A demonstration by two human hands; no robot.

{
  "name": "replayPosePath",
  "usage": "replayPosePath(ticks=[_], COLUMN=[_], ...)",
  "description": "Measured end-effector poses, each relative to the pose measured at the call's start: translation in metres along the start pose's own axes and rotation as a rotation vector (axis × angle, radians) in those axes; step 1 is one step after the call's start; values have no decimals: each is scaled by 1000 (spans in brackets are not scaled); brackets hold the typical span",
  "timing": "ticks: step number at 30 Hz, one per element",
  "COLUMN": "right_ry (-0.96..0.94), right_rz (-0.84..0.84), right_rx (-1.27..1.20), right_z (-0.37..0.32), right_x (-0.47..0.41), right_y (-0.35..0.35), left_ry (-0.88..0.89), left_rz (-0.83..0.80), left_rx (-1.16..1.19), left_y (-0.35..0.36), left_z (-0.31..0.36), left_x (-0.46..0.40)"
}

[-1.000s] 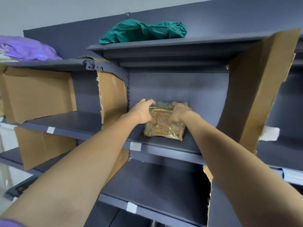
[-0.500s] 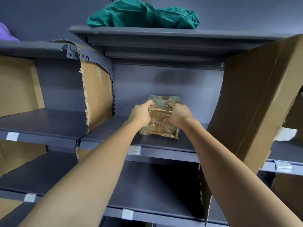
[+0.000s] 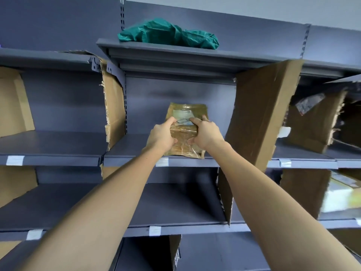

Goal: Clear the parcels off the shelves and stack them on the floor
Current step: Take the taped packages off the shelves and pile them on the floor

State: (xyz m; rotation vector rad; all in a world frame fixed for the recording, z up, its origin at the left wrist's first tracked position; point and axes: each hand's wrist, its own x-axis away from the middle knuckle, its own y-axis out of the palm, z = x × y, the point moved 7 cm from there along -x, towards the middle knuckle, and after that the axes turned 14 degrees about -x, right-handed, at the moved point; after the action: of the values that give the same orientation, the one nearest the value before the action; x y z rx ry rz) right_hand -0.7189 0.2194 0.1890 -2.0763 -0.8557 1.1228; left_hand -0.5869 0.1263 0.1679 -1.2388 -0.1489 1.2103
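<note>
The brown parcel [image 3: 185, 130], wrapped in clear film, stood tilted at the front edge of the middle shelf [image 3: 195, 162]. The left hand [image 3: 163, 133] and right hand [image 3: 206, 133] gripped its two sides, covering much of its face; the label print was illegible. Torn cardboard dividers [image 3: 257, 114] flanked the bay. A green bag [image 3: 168, 35] lay on the top shelf, its rear hidden. Objects at far right were blurred.

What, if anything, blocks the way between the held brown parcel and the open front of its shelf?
Nothing visible. The left hand and right hand grip the brown parcel at the shelf's front edge. The cardboard dividers stand off to either side. The floor is out of view.
</note>
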Motion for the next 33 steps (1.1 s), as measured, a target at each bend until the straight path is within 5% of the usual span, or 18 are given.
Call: replayPosePath(ticks=[12, 21, 28, 33], right_ry=[12, -11, 153, 371], right_rz=[84, 9, -157, -35], right_rx=[-30, -91, -197, -346], right_z=[-2, 14, 95, 190], right_x=[121, 215, 337, 431], right_y=[-6, -17, -57, -99], left_ry=[122, 124, 152, 243], left_rz=[58, -111, -342, -407], left_rx=[-113, -219, -199, -192], left_y=[-20, -23, 31, 89], left_z=[15, 44, 115, 200], left_x=[103, 193, 293, 362])
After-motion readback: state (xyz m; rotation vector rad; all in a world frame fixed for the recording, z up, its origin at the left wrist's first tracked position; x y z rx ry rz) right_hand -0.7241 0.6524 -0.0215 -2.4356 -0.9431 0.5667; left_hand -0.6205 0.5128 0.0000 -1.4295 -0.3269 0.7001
